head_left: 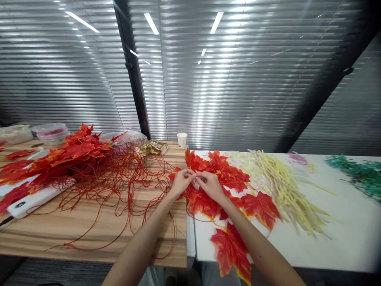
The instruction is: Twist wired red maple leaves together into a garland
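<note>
My left hand (182, 181) and my right hand (209, 184) meet fingertip to fingertip, both closed in a pinch. What lies between the fingers is too small to make out. Beneath and around them spread red artificial maple leaves (258, 205) with yellow edges, on the seam between two tables. One large maple leaf (231, 249) hangs over the front edge, below my right forearm. A tangle of thin red cord (131, 174) reaches from the left up to my left hand.
A heap of red leaves (80, 147) and a white power strip (41, 198) lie on the wooden table (119, 238). A paper cup (181, 140) and gold wrappers (156, 147) stand behind. Yellow stems (285, 190) and green foliage (357, 172) rest on the white table (327, 230).
</note>
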Demonstrator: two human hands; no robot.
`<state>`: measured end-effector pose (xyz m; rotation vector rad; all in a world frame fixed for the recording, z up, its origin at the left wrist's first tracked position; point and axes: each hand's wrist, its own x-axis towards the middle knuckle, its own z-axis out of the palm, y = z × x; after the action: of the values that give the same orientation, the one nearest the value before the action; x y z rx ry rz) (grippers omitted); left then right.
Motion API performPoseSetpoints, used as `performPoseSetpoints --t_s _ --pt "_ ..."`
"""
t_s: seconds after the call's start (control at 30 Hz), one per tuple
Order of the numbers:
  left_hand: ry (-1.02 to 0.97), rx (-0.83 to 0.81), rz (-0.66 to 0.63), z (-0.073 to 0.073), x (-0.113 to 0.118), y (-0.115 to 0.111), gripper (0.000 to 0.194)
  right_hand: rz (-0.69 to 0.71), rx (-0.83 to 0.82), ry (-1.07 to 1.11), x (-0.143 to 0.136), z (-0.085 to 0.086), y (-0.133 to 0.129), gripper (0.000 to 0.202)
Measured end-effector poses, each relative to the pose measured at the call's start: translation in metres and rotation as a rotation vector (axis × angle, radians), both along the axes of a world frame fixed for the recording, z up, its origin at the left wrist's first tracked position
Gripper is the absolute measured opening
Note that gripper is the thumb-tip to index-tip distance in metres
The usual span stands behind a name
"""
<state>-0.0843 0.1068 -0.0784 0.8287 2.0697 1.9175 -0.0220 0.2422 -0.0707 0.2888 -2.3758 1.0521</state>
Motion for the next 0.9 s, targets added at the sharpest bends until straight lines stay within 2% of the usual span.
performPoseSetpoints --t_s 0.9 --pt "0.015 0.007 0.003 0.0018 0.0010 -0.0006 0.025 -0.009 0.028 0.005 -0.0002 -0.0007 -0.0001 0.015"
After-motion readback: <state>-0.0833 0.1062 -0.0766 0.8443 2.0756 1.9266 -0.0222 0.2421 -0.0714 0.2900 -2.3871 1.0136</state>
